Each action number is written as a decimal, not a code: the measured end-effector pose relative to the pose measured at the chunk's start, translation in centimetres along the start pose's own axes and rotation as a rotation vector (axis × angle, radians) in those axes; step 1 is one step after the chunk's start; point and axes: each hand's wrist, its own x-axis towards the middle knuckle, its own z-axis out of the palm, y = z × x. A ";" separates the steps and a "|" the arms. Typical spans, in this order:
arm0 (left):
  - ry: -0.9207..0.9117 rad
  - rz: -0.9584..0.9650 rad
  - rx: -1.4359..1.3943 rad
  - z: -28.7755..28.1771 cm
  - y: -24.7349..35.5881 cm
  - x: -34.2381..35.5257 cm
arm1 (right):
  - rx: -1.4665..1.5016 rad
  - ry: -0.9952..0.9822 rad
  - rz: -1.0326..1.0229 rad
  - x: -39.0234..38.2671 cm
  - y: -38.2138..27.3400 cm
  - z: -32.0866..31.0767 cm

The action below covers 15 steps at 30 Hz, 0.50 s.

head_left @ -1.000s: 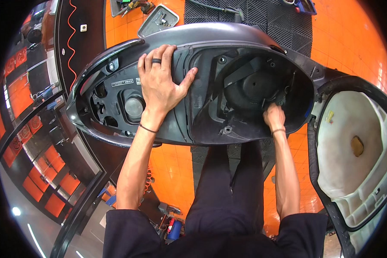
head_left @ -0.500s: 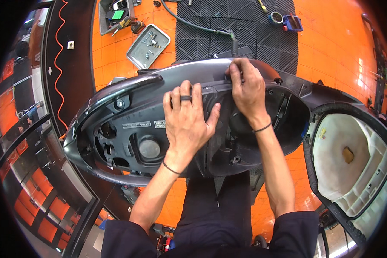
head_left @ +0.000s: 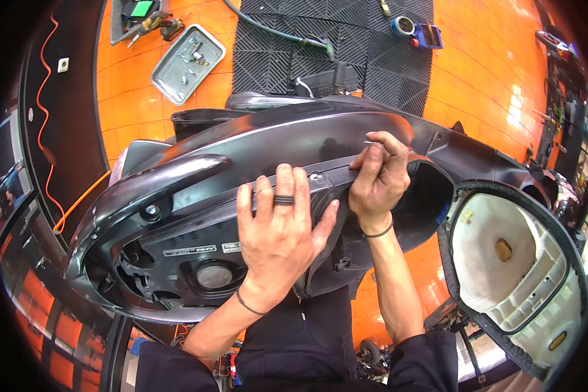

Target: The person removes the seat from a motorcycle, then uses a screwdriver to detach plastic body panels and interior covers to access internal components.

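Note:
A black scooter body (head_left: 294,140) lies across the view in front of me, its top exposed. My left hand (head_left: 281,235), wearing a black ring, is open and rests flat on the inner edge of the body, fingers pointing away. To its right, my right hand (head_left: 380,176) is closed in a pinch just above the side cover's upper edge. A small pale, shiny bit shows at its fingertips, too small to name. Left of my left hand are the round fuel cap (head_left: 214,274) and the black grab rail (head_left: 189,166). The storage well (head_left: 424,199) is partly hidden behind my right hand.
The raised seat (head_left: 496,228) shows its pale underside at right. Beyond the scooter, a metal tray (head_left: 188,65) of small parts lies on orange tiles, near a cordless drill (head_left: 157,25). A hose (head_left: 274,31) crosses the black mat (head_left: 379,65); a blue container (head_left: 430,36) stands beside it.
My view has shifted, showing more of the side cover's outer face. My right hand has come back from the cover's outer side, its fingers now curled tighter. My left hand stays on the body.

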 end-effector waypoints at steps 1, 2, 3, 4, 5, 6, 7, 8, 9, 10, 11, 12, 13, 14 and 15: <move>0.004 0.006 -0.003 0.0 0.0 0.1 | -0.061 -0.001 -0.038 0.0 0.4 0.1; 0.014 0.003 -0.017 0.0 0.1 0.2 | -0.081 -0.006 -0.061 0.4 0.4 0.1; 0.018 -0.003 -0.022 0.2 0.0 0.2 | -0.083 -0.016 -0.070 0.5 0.3 0.3; 0.023 -0.014 -0.020 0.2 0.0 0.2 | -0.070 -0.032 -0.073 0.7 0.1 0.5; 0.021 -0.019 -0.022 0.0 0.1 0.5 | -0.068 -0.042 -0.070 0.7 0.0 0.5; 0.010 -0.014 -0.027 -0.1 0.3 0.8 | -0.052 -0.060 -0.069 0.8 0.1 0.2; 0.013 -0.012 -0.030 -0.1 0.1 0.8 | -0.027 -0.082 -0.069 0.8 0.1 0.2; 0.016 -0.011 -0.033 -0.1 0.0 0.9 | -0.005 -0.108 -0.074 0.9 0.1 0.0; 0.027 -0.009 -0.022 0.0 0.1 1.0 | -0.034 -0.106 -0.143 1.5 0.4 -0.4; 0.032 -0.010 -0.021 0.1 0.1 1.1 | -0.048 -0.101 -0.118 2.1 0.9 -0.7; 0.039 -0.011 -0.018 0.1 0.2 1.2 | -0.061 -0.094 -0.095 2.6 1.6 -1.1; 0.047 -0.011 -0.014 0.2 0.2 1.2 | -0.073 -0.085 -0.074 2.9 1.9 -1.5; 0.047 -0.013 -0.007 0.5 0.3 1.1 | -0.015 -0.121 0.116 3.3 1.5 -1.8; 0.048 -0.011 0.000 0.6 0.5 1.3 | -0.057 -0.107 0.087 3.7 1.3 -1.8; 0.051 -0.008 0.009 0.6 0.6 1.1 | -0.099 -0.087 0.058 3.3 1.6 -1.5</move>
